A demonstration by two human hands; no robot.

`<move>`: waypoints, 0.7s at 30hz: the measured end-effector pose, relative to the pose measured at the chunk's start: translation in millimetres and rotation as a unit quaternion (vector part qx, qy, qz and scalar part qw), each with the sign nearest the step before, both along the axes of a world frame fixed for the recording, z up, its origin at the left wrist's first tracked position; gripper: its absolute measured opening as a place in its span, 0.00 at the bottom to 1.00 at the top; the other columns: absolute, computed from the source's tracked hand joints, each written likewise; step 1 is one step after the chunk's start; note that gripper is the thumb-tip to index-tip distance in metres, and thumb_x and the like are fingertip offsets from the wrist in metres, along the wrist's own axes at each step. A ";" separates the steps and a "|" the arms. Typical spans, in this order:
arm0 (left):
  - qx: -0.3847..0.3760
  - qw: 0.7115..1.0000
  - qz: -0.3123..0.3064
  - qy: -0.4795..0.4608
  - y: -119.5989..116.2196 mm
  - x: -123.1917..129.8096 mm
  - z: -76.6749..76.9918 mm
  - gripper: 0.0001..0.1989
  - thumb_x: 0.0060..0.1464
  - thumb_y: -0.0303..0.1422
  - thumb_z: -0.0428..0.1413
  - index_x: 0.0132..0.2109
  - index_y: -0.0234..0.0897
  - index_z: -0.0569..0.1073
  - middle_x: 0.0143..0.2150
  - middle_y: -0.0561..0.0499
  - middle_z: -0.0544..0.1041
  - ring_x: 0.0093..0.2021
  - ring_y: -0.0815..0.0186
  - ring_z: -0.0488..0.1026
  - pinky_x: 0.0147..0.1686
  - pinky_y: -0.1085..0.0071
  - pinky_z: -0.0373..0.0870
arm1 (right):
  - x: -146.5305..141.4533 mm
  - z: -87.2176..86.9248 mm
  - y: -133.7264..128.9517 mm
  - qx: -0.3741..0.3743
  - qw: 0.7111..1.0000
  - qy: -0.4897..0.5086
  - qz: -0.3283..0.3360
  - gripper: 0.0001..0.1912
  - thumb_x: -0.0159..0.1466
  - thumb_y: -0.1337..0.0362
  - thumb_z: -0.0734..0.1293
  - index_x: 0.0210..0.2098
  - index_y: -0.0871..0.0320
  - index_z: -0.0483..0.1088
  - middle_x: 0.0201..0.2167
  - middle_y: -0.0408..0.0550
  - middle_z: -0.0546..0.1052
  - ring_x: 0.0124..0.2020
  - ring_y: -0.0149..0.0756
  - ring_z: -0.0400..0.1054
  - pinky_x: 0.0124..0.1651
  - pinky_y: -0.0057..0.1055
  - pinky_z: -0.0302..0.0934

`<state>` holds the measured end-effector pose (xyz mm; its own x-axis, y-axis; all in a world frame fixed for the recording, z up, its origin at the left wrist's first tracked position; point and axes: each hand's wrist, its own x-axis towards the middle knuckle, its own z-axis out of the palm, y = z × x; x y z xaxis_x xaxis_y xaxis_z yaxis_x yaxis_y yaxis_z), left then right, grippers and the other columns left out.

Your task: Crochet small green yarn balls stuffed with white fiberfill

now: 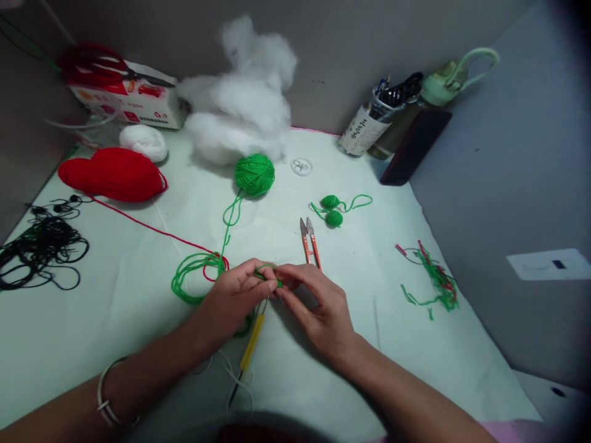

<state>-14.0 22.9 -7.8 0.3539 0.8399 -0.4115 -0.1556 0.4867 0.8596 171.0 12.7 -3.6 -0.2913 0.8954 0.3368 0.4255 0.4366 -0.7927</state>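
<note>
My left hand (240,288) and my right hand (321,307) meet at the middle of the table, fingertips pinched on a small green yarn piece (279,283). A crochet hook with a yellow handle (253,341) points down from between the fingers, its shaft end hidden by them. Loops of green yarn (187,280) lie left of my left hand, with a strand up to the green ball (255,175). Orange-handled thread snips (310,243) lie just beyond my right hand. Two small green crocheted pieces (333,218) rest farther back.
White stuffing (240,98) stands at the back. Red yarn (113,175), white yarn (144,143) and black cord (41,246) are left. A pen cup (364,130), dark phone-like slab (415,147) and green bottle (441,83) are back right; yarn scraps (436,280) lie right.
</note>
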 end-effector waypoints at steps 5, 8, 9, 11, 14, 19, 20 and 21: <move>-0.045 0.998 -0.004 -0.053 2.4 0.2 -0.1 0.11 0.57 0.40 0.64 0.34 0.39 0.74 0.38 0.51 0.79 0.41 0.65 0.76 0.46 0.69 0.74 | 0.3 3.4 2.0 0.000 1.000 0.003 -0.006 0.09 0.68 0.72 0.68 0.45 0.54 0.73 0.40 0.49 0.80 0.40 0.35 0.76 0.42 0.35 0.74; -0.054 0.997 0.002 -0.063 2.7 0.8 -3.6 0.11 0.57 0.42 0.64 0.36 0.39 0.76 0.39 0.50 0.78 0.42 0.64 0.76 0.49 0.69 0.74 | 0.4 4.0 3.1 0.010 1.000 0.001 -0.003 0.07 0.68 0.73 0.68 0.40 0.55 0.73 0.39 0.49 0.79 0.43 0.36 0.76 0.44 0.35 0.74; -0.056 0.997 0.002 -0.062 2.4 0.7 -4.7 0.11 0.57 0.42 0.64 0.37 0.39 0.77 0.40 0.50 0.79 0.43 0.64 0.76 0.50 0.68 0.74 | 0.3 3.8 3.3 0.013 1.000 -0.001 -0.001 0.07 0.68 0.73 0.68 0.40 0.55 0.73 0.40 0.50 0.79 0.43 0.36 0.76 0.45 0.35 0.74; -0.057 0.997 0.000 -0.057 1.7 0.2 -6.1 0.12 0.58 0.43 0.64 0.38 0.39 0.78 0.41 0.49 0.79 0.44 0.64 0.76 0.48 0.69 0.74 | 0.2 3.1 3.5 0.019 1.000 -0.004 0.001 0.06 0.68 0.72 0.68 0.42 0.55 0.73 0.40 0.50 0.79 0.44 0.36 0.77 0.46 0.35 0.75; -0.045 0.998 -0.007 -0.036 0.9 -1.0 -5.3 0.12 0.58 0.44 0.63 0.38 0.39 0.78 0.38 0.51 0.78 0.39 0.66 0.74 0.42 0.72 0.72 | 0.3 2.2 3.2 0.023 1.000 0.000 0.004 0.06 0.68 0.70 0.70 0.43 0.55 0.74 0.41 0.51 0.79 0.43 0.36 0.77 0.45 0.35 0.75; -0.010 1.000 -0.004 -0.015 1.2 0.0 2.4 0.11 0.57 0.41 0.63 0.34 0.39 0.75 0.34 0.53 0.76 0.36 0.68 0.72 0.40 0.73 0.71 | 1.4 3.4 4.2 -0.016 1.000 0.016 0.000 0.04 0.68 0.70 0.69 0.39 0.56 0.75 0.40 0.51 0.80 0.43 0.36 0.77 0.45 0.34 0.74; -0.007 1.000 -0.002 -0.015 1.4 0.6 3.8 0.11 0.57 0.41 0.63 0.33 0.39 0.75 0.35 0.52 0.77 0.37 0.67 0.72 0.41 0.73 0.72 | 1.6 4.1 4.8 -0.033 0.999 0.022 -0.001 0.04 0.68 0.70 0.68 0.38 0.56 0.75 0.40 0.50 0.80 0.42 0.36 0.77 0.44 0.34 0.73; -0.005 1.000 0.001 -0.013 1.5 1.2 4.8 0.11 0.57 0.40 0.64 0.33 0.39 0.74 0.36 0.51 0.78 0.39 0.66 0.73 0.43 0.71 0.72 | 1.7 4.8 5.4 -0.050 0.998 0.030 -0.004 0.05 0.68 0.71 0.68 0.37 0.55 0.75 0.40 0.50 0.80 0.42 0.36 0.76 0.44 0.34 0.73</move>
<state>-12.8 24.4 -3.0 0.3630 0.8365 -0.4105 -0.1787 0.4949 0.8504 172.7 18.1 1.2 -0.2670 0.9276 0.2614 0.3790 0.3504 -0.8565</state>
